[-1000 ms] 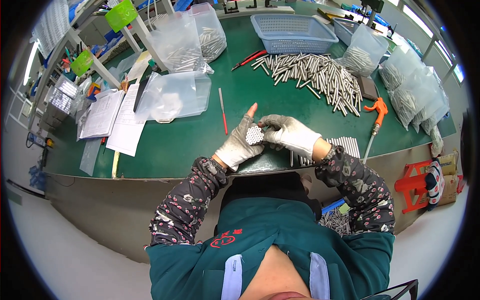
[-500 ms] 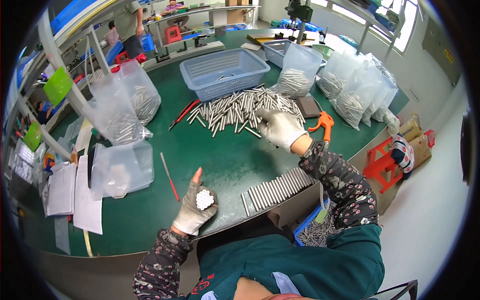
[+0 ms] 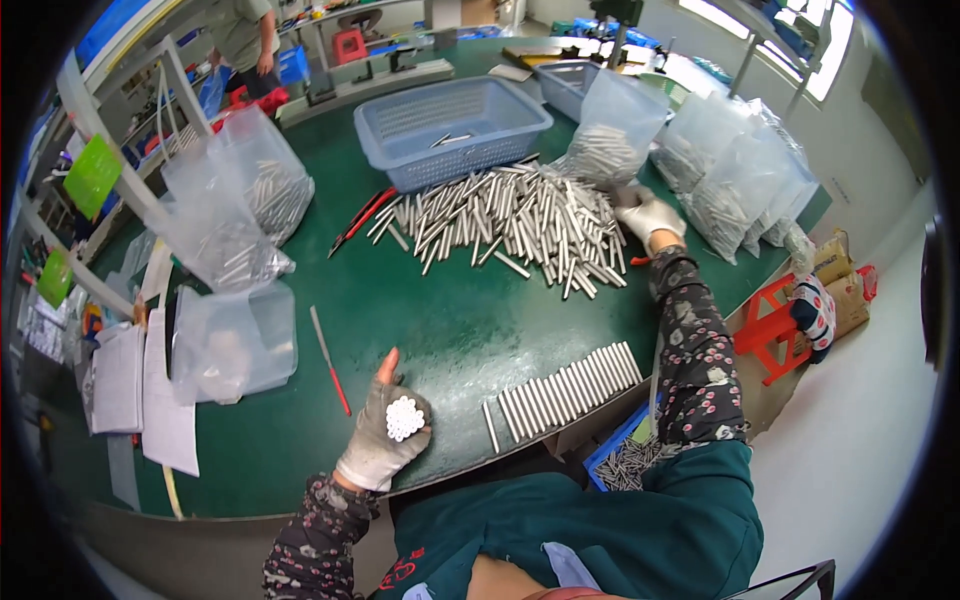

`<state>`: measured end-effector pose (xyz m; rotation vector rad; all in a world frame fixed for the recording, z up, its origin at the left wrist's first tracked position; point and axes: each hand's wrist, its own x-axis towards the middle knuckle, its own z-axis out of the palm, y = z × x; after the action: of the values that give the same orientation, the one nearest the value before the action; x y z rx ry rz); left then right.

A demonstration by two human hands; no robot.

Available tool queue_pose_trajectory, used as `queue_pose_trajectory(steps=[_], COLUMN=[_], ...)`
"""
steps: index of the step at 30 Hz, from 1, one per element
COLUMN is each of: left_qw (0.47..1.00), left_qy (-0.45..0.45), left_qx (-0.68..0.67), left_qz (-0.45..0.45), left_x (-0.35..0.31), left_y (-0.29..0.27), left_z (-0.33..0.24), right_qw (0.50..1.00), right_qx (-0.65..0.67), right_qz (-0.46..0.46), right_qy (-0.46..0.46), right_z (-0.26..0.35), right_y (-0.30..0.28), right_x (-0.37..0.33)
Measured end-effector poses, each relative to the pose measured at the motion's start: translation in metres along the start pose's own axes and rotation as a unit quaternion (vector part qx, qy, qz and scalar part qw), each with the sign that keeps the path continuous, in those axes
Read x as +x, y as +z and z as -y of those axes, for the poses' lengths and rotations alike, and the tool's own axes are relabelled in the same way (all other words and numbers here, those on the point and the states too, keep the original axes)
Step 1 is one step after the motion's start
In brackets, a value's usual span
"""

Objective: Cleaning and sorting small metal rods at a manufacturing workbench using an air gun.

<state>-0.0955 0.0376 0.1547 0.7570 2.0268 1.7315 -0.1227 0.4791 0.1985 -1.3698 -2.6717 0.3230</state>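
My left hand, gloved with a bare thumb pointing up, is closed round a bundle of metal rods; their pale round ends face up. My right hand, also gloved, reaches to the right edge of a loose pile of metal rods, beside a clear bag of rods. Its fingers lie over a dark brown block, mostly covered; whether they grip it cannot be made out. Part of an orange tool shows by the wrist. A row of rods lies side by side along the near table edge.
A blue-grey basket with a few rods stands behind the pile. Bags of rods stand left and right. A red-handled blade, red-handled pliers and papers lie left. Below the edge is a blue bin of small metal parts.
My right hand has moved right and away from me, from over the rod pile to the brown block beside it. My left hand keeps its bundle. The view has shifted slightly.
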Motion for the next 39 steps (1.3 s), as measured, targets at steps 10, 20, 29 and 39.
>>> queue_pose_trajectory(steps=[10, 20, 29, 39], left_qw=[1.0, 0.997, 0.997, 1.0], left_qy=[0.008, -0.035, -0.048, 0.003], left_qx=[0.012, -0.045, 0.061, -0.021], left_qz=[0.015, 0.042, 0.026, 0.022], left_x=[0.01, 0.006, 0.012, 0.013], left_y=[-0.001, -0.001, -0.003, 0.0], left_z=[-0.008, -0.003, 0.0, -0.003], right_qw=[0.859, 0.763, 0.839, 0.755], right_qx=[0.295, 0.097, 0.08, 0.154], right_qz=[-0.044, -0.088, -0.111, -0.106], right_qy=[-0.416, -0.633, -0.527, -0.629], right_z=[0.036, 0.088, 0.084, 0.083], right_y=[-0.019, -0.012, -0.021, -0.018], right_x=[-0.115, -0.231, -0.231, -0.248])
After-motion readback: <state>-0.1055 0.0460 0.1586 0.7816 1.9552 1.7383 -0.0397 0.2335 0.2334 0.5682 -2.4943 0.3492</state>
